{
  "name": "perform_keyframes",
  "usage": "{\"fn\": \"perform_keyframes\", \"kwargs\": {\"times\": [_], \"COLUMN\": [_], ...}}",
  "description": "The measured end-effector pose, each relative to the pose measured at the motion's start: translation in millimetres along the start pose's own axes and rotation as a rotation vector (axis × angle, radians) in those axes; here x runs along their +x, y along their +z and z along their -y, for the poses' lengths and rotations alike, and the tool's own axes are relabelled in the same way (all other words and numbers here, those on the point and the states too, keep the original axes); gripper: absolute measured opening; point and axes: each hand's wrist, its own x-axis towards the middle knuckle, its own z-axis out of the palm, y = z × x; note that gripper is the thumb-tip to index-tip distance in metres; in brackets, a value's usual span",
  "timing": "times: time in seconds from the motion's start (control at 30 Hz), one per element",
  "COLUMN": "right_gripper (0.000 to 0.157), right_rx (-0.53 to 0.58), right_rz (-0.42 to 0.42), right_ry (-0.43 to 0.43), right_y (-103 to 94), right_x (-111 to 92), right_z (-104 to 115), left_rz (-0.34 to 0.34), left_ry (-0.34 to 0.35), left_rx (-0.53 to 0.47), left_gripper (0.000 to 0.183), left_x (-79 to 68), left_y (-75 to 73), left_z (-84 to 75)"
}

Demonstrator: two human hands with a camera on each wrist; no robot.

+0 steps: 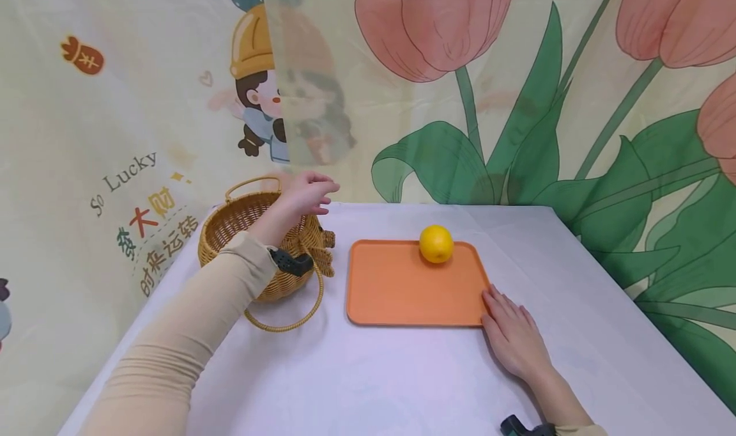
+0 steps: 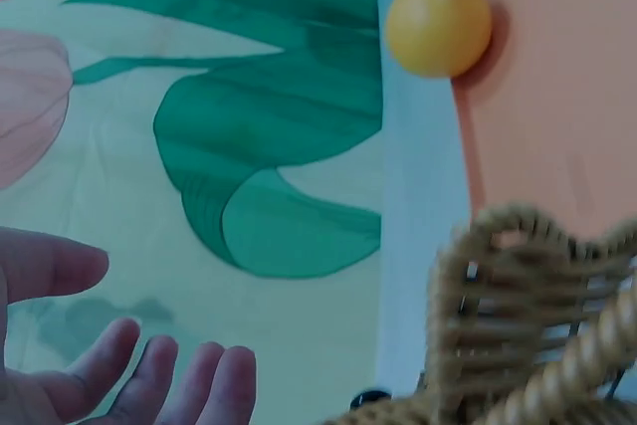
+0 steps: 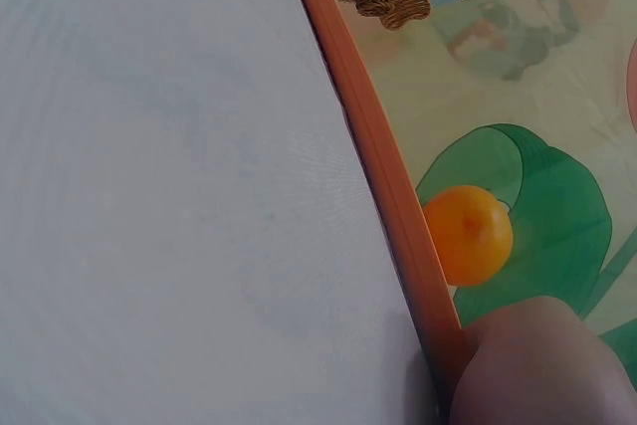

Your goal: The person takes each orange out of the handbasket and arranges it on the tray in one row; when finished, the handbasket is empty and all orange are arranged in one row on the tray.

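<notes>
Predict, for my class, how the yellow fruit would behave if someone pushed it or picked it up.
The fruit would probably roll easily, since it looks nearly round. The tray has a low rim, so a firm push might carry the fruit over the far edge it sits beside. Its skin looks smooth, so it may slip if held loosely.

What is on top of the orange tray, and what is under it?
A yellow fruit sits on the orange tray near its far edge; the tray hides anything underneath.

The basket (image 1: 282, 287) stands left of the tray (image 1: 408, 295) on the bench (image 1: 368, 378), with the fruit (image 1: 436, 244) on the tray near its far rim.
</notes>
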Motion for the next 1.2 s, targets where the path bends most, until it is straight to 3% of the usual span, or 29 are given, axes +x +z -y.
{"fn": "perform_keyframes", "kwargs": {"times": [0.5,0.87,1.0,1.2], "right_gripper": [0.061,0.062,0.062,0.061], "right_rx": [-0.004,-0.008,-0.007,-0.012], "right_rz": [-0.01,-0.007,-0.008,-0.004], "right_ry": [0.004,0.01,0.01,0.021], "right_y": [0.8,0.4,-0.2,0.3], "right_x": [2.2,3.1,3.0,0.8], "right_z": [-1.2,0.7,0.9,0.9], "left_rz": [0.065,0.06,0.043,0.044], "left_ry": [-0.052,-0.111,-0.128,-0.155], "left_rx": [-0.018,-0.04,0.023,0.221], "left_gripper": [0.047,0.049,0.052,0.05], "left_x": [12.6,15.7,19.0,22.6], "left_y": [-61.6,-89.5,-94.2,-96.4], "left_z": [23.0,37.5,41.3,48.4]}}
